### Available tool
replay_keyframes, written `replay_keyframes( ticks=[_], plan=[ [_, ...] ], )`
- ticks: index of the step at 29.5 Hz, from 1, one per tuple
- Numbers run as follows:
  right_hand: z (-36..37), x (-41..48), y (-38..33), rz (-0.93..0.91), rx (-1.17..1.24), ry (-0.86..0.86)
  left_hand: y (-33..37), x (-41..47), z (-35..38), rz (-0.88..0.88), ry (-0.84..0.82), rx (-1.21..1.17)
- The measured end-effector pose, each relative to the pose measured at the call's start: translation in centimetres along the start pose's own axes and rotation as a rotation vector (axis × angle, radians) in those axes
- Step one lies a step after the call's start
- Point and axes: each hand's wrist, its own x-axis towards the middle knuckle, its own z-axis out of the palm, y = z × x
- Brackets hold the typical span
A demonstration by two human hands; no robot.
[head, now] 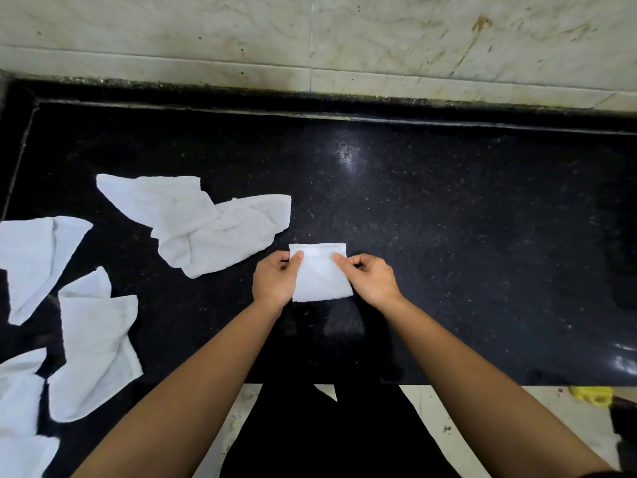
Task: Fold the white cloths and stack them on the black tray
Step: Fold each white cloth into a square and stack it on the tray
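Note:
A small folded white cloth [319,274] lies on the black counter in front of me. My left hand [274,279] pinches its left edge, thumb on top. My right hand [370,279] pinches its right edge the same way. Several unfolded white cloths lie to the left: a crumpled one [206,222] just beyond my left hand, one [31,260] at the far left edge, one [93,346] nearer the counter's front, and another [20,419] at the bottom left corner. A dark flat shape [625,270] at the right edge may be the black tray; it is hard to tell against the counter.
The black speckled counter [448,236] runs back to a marble-tiled wall [310,39]. Its front edge is near my body, with pale floor [431,426] below. A yellow object [591,395] sits low at the right.

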Motion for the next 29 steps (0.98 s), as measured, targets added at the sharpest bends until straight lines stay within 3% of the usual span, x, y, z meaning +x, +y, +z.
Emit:
replay_keyframes(
  ticks=[7,12,15,17,18,21,23,26,29],
  plan=[
    [0.1,0.2,-0.3,-0.045,-0.019,0.144,0.6,-0.3,0.3,0.02,0.033,-0.005],
    [0.4,-0.3,-0.5,-0.09,-0.334,0.234,1.6,-1.0,0.1,0.079,0.115,0.16],
    [0.8,-1.0,0.5,-0.432,-0.45,0.396,0.3,-2.2,-0.7,0.531,0.291,0.504],
    [1.1,-0.6,1.3,-0.667,-0.588,0.36,-0.9,-1.9,-1.0,0.82,0.186,0.782],
    [1.3,-0.2,1.7,-0.72,-0.686,0.277,-1.6,-1.6,-1.2,0.878,0.081,0.912],
    [1.7,0.7,2.5,-0.649,-1.039,0.025,-2.7,-0.5,-1.8,0.822,-0.156,1.202],
    [1.7,1.0,2.5,-0.591,-1.118,-0.05,-3.4,0.1,-2.1,0.782,-0.215,1.29],
    [1.8,0.6,2.2,-0.563,-1.068,-0.07,-3.8,0.1,-2.1,0.767,-0.233,1.299],
    [1.8,-1.2,2.2,-0.464,-0.774,0.086,-3.8,-0.8,-2.0,0.748,-0.174,1.185]
  ],
)
